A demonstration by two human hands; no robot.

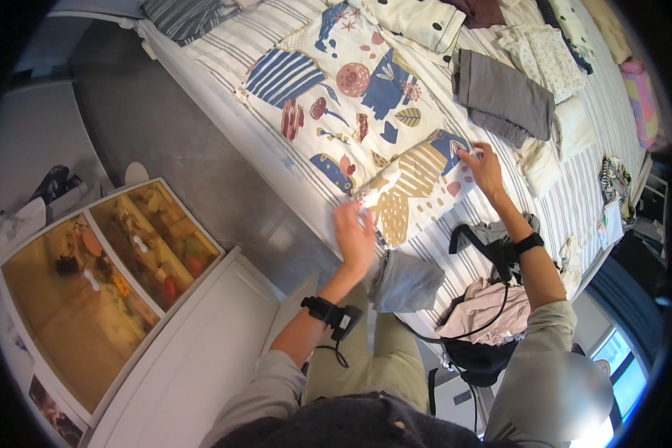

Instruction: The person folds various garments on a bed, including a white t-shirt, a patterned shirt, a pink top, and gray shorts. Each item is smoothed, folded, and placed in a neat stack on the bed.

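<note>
A white printed cloth (336,134) with blue, pink and mustard shapes lies spread on a bed (308,185) covered with a striped sheet. Its near end is folded back in a flap (425,179) over the rest. My left hand (354,238) is at the flap's left corner, fingers closed around the cloth's edge and partly hiding it. At the right corner, my right hand (483,171) pinches the fabric between thumb and fingers. Just to the right of my left hand, a folded grey garment (407,281) lies at the bed's near edge.
Folded dark grey trousers (504,95) and a dotted white garment (543,61) lie right of the cloth. A crumpled pink garment (484,313) sits near my right forearm, with a black cable (470,337) across it. On the left stands a white cabinet with a glass top (84,302).
</note>
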